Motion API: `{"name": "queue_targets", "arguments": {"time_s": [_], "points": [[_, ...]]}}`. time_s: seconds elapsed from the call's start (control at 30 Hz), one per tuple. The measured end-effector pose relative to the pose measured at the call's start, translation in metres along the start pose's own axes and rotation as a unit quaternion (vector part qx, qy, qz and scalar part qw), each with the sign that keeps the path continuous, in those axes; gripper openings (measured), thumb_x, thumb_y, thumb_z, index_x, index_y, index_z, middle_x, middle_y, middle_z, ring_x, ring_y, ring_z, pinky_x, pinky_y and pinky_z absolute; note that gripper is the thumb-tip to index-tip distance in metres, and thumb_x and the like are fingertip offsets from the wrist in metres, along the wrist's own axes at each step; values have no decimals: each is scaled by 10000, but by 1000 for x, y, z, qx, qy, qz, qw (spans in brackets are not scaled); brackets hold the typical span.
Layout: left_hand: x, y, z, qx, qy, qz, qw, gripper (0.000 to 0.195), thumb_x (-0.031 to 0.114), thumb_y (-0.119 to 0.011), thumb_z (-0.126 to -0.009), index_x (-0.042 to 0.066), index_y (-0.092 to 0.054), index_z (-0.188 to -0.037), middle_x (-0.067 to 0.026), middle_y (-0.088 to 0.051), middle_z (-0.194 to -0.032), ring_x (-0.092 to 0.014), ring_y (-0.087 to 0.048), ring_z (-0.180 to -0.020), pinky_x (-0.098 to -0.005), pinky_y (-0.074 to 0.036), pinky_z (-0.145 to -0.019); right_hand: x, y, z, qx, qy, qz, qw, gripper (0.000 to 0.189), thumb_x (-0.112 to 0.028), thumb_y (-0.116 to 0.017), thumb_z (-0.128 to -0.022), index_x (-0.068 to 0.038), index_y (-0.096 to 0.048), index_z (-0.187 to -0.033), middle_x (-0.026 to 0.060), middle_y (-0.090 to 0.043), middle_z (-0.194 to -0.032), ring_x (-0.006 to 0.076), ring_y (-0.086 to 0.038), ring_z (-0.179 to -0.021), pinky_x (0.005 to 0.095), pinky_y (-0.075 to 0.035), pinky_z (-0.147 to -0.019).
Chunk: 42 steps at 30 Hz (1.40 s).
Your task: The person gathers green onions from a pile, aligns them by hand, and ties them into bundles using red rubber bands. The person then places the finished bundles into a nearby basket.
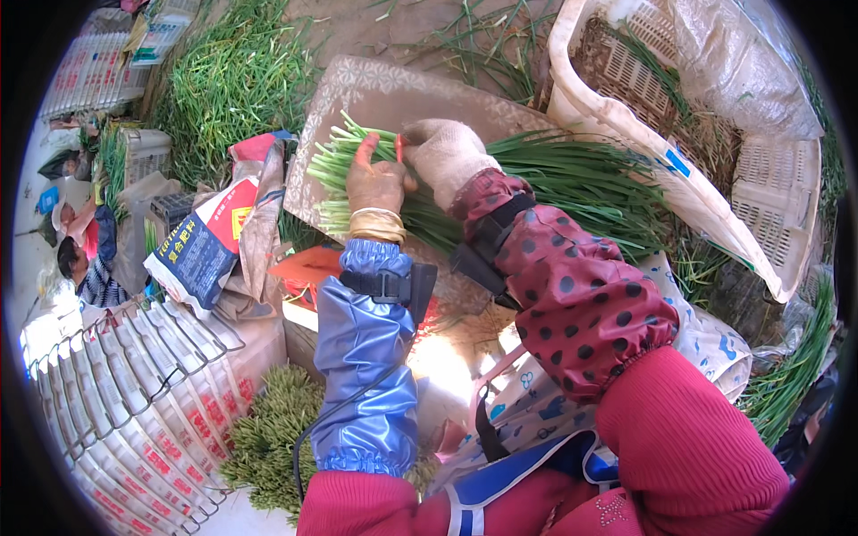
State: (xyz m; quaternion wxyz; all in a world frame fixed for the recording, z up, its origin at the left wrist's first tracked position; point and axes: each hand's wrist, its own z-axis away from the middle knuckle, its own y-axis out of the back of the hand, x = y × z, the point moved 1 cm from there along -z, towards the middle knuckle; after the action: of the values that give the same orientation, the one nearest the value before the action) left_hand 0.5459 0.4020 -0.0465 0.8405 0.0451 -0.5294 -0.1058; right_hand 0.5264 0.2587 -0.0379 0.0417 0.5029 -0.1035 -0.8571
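A bunch of long green leafy stalks, like garlic chives (570, 181), lies across a patterned board (422, 90), pale stem ends to the left. My left hand (379, 177), with a tan band at the wrist, grips the bunch near those ends, index finger extended. Beside it my right hand (446, 157), in a dirty whitish knit glove, holds a thin red band (399, 147) against the stalks; its fingertips are partly hidden. Shiny blue and dotted red sleeve covers are on my forearms, each with a black strap.
Loose green stalks (234, 87) are heaped beyond the board. A fertilizer bag (208, 241) and a wire rack of white packs (134, 402) stand left, bundled stalks (278, 429) below. White plastic crates (777, 194) are at right. Other people (87, 254) are at far left.
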Motion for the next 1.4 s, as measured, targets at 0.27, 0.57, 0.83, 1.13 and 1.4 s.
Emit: {"name": "queue_targets", "arguments": {"time_s": [0.27, 0.57, 0.83, 1.13, 1.4], "points": [[5, -6, -3, 10, 20, -40, 999, 753, -103, -551, -841, 25, -300, -1539, -142, -709, -810, -180, -669, -656, -283, -525, -597, -2, 10, 3, -61, 47, -64, 995, 355, -236, -696, -873, 17, -720, -1121, 135, -752, -964, 191, -713, -874, 306, -538, -831], [28, 0, 35, -7, -480, -482, 733, 850, 80, -707, -810, 175, -342, -1571, -155, -558, -1420, -384, -543, -1274, -415, -429, -1086, 2, 7, -1, -6, 75, 14, 997, 306, -293, -636, -828, -75, -774, -992, 188, -728, -953, 363, -701, -941, 418, -542, -889], [-20, 47, -30, -199, -170, -97, 960, 628, -44, -708, -849, 51, -505, -1436, -52, -632, -1294, -158, -591, -1162, -276, -476, -990, -39, 0, 38, 87, 197, 323, 921, 203, -331, -696, -845, -179, -773, -957, 38, -704, -1041, 264, -628, -1079, 406, -473, -939], [30, 72, 39, -130, -250, -202, 938, 136, 150, -694, -934, 74, -708, -1046, -56, -756, -943, -206, -704, -863, -372, -512, -926, -75, 12, 75, 140, 251, 203, 936, 204, -285, -709, -754, -168, -781, -906, 39, -721, -1002, 251, -639, -1075, 433, -448, -905], [-14, 23, 40, 108, -445, -450, 767, 287, 89, -645, -875, 169, -674, -1149, -68, -725, -1089, -320, -677, -1013, -547, -347, -1137, -58, 17, 47, 44, 109, 256, 960, 228, -286, -661, -835, -137, -792, -946, 119, -743, -1044, 316, -674, -1085, 443, -492, -936]]}}
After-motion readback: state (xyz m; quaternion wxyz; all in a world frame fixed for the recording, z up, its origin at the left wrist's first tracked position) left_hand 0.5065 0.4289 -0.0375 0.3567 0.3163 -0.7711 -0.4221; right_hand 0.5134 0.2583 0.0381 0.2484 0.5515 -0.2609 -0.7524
